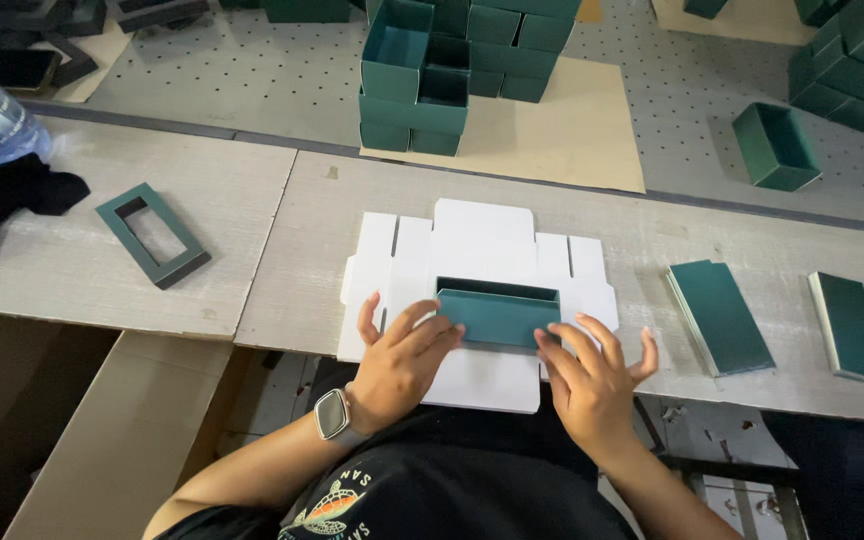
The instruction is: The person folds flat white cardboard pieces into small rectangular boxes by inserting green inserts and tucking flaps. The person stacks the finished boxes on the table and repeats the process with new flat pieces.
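Note:
A flat white die-cut cardboard blank (477,245) lies on the grey worktable (302,290) in front of me. On it stands a small open dark green box tray (498,312). My left hand (400,362), with a watch on its wrist, presses its fingers against the tray's near left wall. My right hand (592,375) touches the tray's near right corner with its fingertips, the other fingers spread over the blank's right side. Neither hand closes around anything.
A green rectangular frame (152,234) lies at the left. Two flat green pieces, one (720,316) nearer and another (849,326) at the right. Stacked green trays (417,85) stand behind on brown cardboard, one single tray (775,146) and another stack (857,65) at the back right.

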